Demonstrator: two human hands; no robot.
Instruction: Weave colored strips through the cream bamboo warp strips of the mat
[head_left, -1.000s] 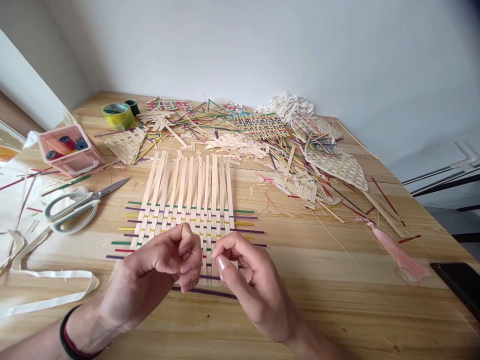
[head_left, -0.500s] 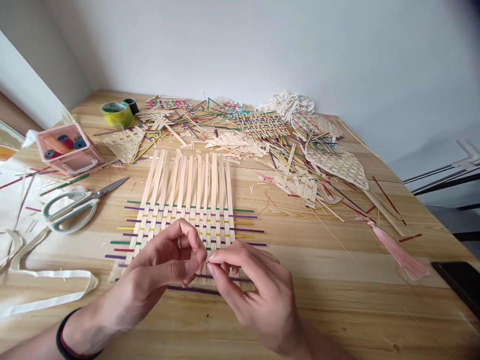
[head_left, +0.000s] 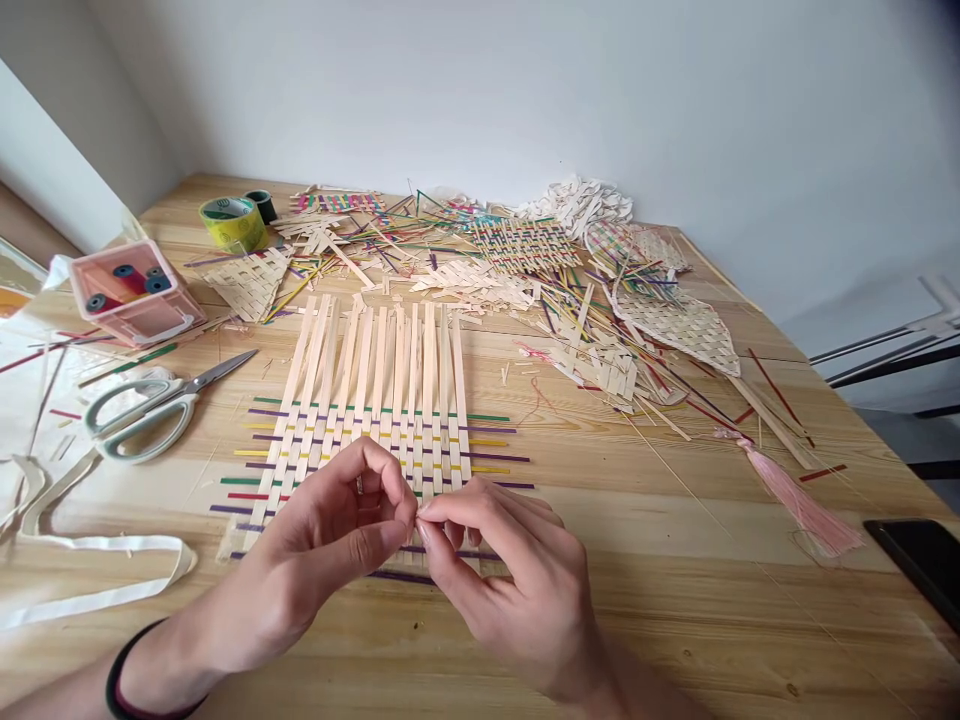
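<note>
My left hand and my right hand meet fingertip to fingertip over the near part of a woven mat. Both are closed in a pinch. Whatever sits between the fingertips is too small to make out. Pale flat strips run lengthwise in the mat, with long loose ends at the far side. Thin green, purple, yellow and red strips cross them, their ends sticking out left and right. Behind my hands, part of the mat's near end is hidden. A dark purple strip lies along its near edge.
Scissors, a white ribbon and a pink box of thread spools are at left. Yellow tape stands behind. Loose strips and woven pieces fill the back. A woven fan, pink tassel and black phone lie right.
Both hands stay nearly in place, still pinched together. My left fingertips have shifted slightly right, towards the right hand. The mat lies as before.
</note>
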